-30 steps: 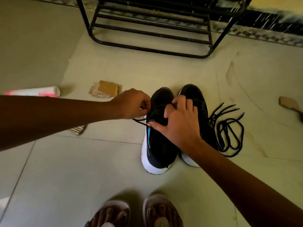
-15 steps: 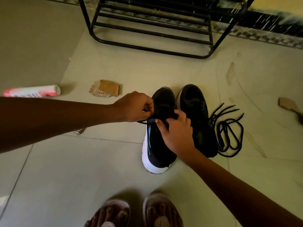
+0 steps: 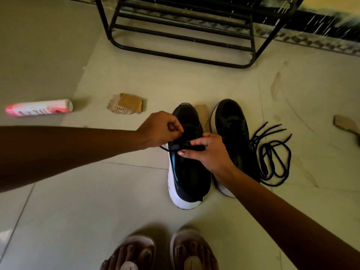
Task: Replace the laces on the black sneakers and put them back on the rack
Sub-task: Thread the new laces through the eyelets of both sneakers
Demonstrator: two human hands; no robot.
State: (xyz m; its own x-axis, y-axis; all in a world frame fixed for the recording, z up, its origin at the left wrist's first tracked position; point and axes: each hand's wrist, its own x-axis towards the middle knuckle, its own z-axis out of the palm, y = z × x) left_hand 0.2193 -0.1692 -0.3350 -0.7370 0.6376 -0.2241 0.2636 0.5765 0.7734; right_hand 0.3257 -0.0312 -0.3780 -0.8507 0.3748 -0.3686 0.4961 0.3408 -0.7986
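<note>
Two black sneakers with white soles stand side by side on the floor, toes pointing away from me. My left hand (image 3: 160, 129) pinches the black lace at the left sneaker's (image 3: 188, 172) eyelets, and a short lace end (image 3: 163, 148) trails out below it. My right hand (image 3: 208, 151) holds the tongue area of the same shoe with thumb and fingers. The right sneaker (image 3: 232, 125) stands untouched beside it. A loose black lace (image 3: 272, 152) lies coiled on the floor to its right. The black metal shoe rack (image 3: 183, 34) stands at the far side.
A pink-and-white tube (image 3: 39, 108) lies on the floor at left. A torn cardboard piece (image 3: 125, 103) lies near the left shoe's toe, and another scrap (image 3: 344, 123) at far right. My sandalled feet (image 3: 161, 252) are at the bottom edge.
My right hand slid back toward the tongue and spread its thumb and fingers. My left hand stayed pinched on the lace at the eyelets. The sneakers have drifted slightly apart.
</note>
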